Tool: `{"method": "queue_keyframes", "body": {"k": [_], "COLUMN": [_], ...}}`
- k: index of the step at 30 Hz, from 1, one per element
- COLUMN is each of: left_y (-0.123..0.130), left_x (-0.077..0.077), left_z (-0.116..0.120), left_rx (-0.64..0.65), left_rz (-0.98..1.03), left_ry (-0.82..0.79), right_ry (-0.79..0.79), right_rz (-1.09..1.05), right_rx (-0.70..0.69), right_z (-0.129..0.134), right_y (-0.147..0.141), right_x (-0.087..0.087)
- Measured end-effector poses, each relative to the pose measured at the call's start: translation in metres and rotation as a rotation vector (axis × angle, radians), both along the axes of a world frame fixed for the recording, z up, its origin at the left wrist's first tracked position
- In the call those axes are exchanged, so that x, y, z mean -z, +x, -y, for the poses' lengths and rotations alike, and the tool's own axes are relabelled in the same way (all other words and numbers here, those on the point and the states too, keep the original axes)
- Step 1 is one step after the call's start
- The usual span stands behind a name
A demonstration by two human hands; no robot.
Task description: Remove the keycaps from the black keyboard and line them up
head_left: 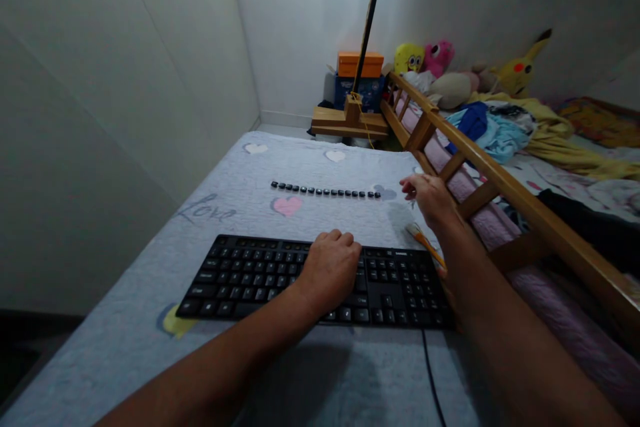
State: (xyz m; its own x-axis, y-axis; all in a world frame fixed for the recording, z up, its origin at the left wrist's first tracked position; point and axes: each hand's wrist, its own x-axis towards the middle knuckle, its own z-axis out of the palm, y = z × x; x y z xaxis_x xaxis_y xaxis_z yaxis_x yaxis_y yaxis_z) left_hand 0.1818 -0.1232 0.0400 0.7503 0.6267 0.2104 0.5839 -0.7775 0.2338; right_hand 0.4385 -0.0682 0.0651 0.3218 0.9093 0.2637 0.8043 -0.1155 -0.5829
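A black keyboard (260,280) lies across the bed cover, with its cable running toward me. My left hand (333,263) rests on its middle, the fingers curled down over the keys near the back edge. The fingertips are hidden, so whatever they hold or press does not show. Beyond the keyboard several small black keycaps (319,191) form a long row. To the right of that row is my right hand (423,193), fingers loosely bent and partly apart, with nothing visible in them. A brush (425,242) with an orange handle lies beside my right forearm, by the keyboard's far right corner.
A wooden bed rail (480,160) runs along the right. Behind it lie crumpled clothes (500,130) and plush toys (517,73). At the far end a dark pole (370,20) rises from a wooden base (345,120), near an orange box (360,64). A pale wall stands left.
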Motion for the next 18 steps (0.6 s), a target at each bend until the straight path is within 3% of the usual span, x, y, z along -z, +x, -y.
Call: {"method": "queue_keyframes", "body": {"k": [2, 4, 7, 10, 18], "left_y": [0.000, 0.001, 0.001, 0.002, 0.002], "left_x": [0.000, 0.000, -0.001, 0.000, 0.003], "left_z": [0.000, 0.000, 0.000, 0.000, 0.000], "left_rx": [-0.001, -0.004, -0.009, -0.014, -0.016], "left_rz": [-0.006, -0.019, -0.031, -0.026, -0.025], "left_ry": [-0.002, -0.007, -0.014, -0.010, 0.014], "right_ry": [0.136, 0.140, 0.005, -0.126, -0.090], "right_rz": [-0.209, -0.280, -0.398, -0.344, -0.068], "right_rx": [-0.081, -0.112, -0.141, -0.185, -0.181], "right_z": [0.026, 0.054, 0.092, 0.119, 0.132], "right_y": [-0.005, -0.012, -0.026, -0.039, -0.056], "right_x": [-0.011, -0.019, -0.022, -0.017, -0.003]}}
